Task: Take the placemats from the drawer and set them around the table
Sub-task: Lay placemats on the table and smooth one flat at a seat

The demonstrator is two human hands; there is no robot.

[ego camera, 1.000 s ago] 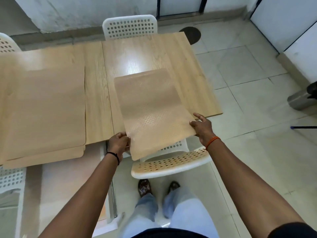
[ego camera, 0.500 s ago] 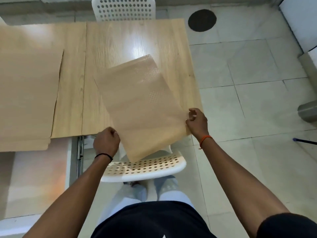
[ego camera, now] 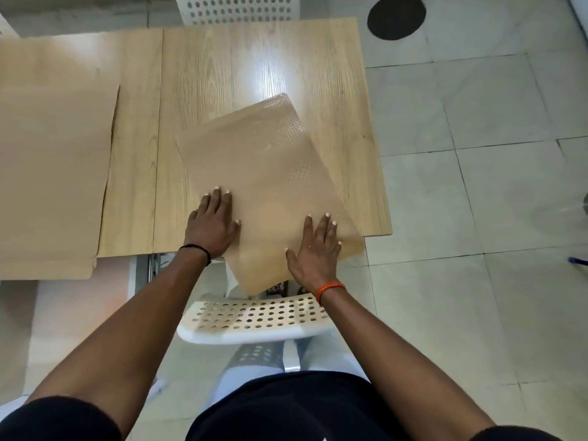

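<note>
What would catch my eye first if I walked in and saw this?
Two hands pressed flat on a tan placemat that lies crooked at the near edge of the wooden table, its corner hanging over the edge: the left hand on its left side, the right hand on its near right part. More placemats lie stacked at the table's left end. A white chair full of holes sits just below the hands.

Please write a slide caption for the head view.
Both hands press a skewed placemat onto the table.
</note>
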